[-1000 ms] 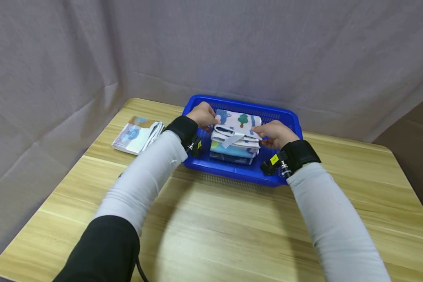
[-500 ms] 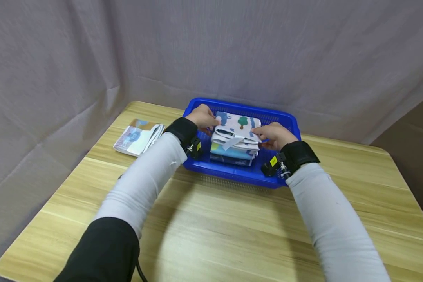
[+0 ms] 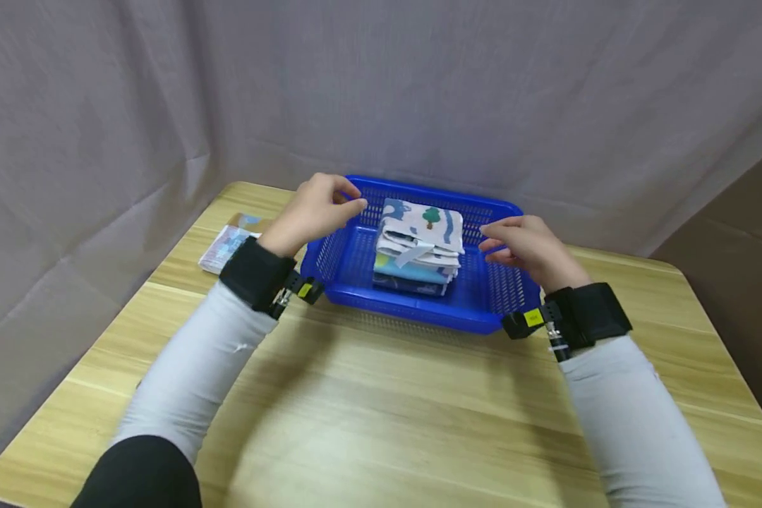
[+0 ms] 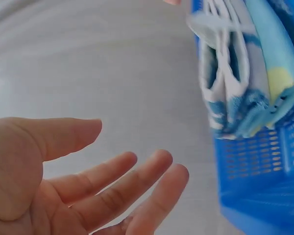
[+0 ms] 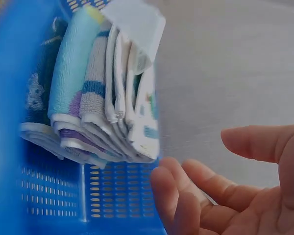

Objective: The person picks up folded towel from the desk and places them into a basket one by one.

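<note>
Several folded towels lie stacked in a blue plastic basket (image 3: 413,303). The top towel (image 3: 447,219) is white with a green tree and blue shapes, and a pale tag hangs from its front fold. Under it is a light blue and yellow towel (image 3: 413,269), then a dark blue one (image 3: 406,283). My left hand (image 3: 320,208) hovers over the basket's left side, apart from the stack, fingers loose and holding nothing. Above the right side is my right hand (image 3: 530,247), also apart from the towels, its relaxed fingers holding nothing.
Another folded towel (image 3: 219,250), pale with blue and brown areas, lies on the wooden table (image 3: 368,416) left of the basket, partly hidden by my left wrist. A grey cloth (image 3: 381,92) hangs behind the table.
Both hands have let go of the top towel's sides and drawn apart, the left hand leftward and the right hand rightward. The towel stack stays in the basket.
</note>
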`<state>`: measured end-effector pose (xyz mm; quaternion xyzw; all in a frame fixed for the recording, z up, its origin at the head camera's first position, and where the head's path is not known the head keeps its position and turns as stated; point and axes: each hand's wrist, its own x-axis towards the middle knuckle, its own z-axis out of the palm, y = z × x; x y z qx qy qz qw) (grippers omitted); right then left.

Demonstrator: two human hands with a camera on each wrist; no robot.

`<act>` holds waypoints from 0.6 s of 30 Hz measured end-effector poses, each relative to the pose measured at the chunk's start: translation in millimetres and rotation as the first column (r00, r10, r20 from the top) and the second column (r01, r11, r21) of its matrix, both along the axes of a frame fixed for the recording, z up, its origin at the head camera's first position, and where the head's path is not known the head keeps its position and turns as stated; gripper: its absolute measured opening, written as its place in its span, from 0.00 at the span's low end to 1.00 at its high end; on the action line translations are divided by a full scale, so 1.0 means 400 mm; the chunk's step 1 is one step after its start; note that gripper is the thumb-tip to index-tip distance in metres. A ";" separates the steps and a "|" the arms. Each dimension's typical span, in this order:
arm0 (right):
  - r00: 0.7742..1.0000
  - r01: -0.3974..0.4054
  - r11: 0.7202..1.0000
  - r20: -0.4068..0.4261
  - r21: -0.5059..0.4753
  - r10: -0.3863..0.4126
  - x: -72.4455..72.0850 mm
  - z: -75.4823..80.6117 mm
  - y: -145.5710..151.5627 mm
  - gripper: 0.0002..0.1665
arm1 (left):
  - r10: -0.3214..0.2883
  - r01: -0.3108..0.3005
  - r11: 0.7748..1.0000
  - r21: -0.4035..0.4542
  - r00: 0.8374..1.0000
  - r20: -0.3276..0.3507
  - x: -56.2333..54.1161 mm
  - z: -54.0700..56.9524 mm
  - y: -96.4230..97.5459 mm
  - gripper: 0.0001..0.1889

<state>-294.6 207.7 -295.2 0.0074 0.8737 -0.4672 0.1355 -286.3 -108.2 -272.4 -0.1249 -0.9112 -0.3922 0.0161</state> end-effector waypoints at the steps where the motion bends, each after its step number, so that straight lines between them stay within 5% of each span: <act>1: 1.000 -0.004 1.000 -0.024 0.020 0.004 0.014 0.000 0.010 0.37 | -0.012 0.012 1.000 0.000 0.999 -0.033 0.022 -0.003 -0.008 0.17; 5: 0.996 0.013 0.997 -0.087 0.076 -0.007 0.080 -0.012 0.037 0.37 | -0.015 0.019 0.999 0.030 0.989 -0.146 0.109 -0.033 -0.033 0.15; 10: 0.969 0.075 0.997 -0.239 0.035 -0.065 0.177 -0.049 0.040 0.31 | 0.050 -0.021 0.991 0.130 0.974 -0.220 0.228 -0.106 -0.054 0.10; 14: 0.905 0.152 0.988 -0.402 -0.006 -0.142 0.253 -0.090 0.024 0.23 | 0.052 -0.025 0.988 0.156 0.983 -0.174 0.312 -0.180 -0.061 0.06; 18: 0.849 0.234 0.972 -0.478 -0.038 -0.223 0.299 -0.126 0.008 0.17 | 0.046 -0.032 0.989 0.145 0.994 -0.096 0.344 -0.253 -0.062 0.05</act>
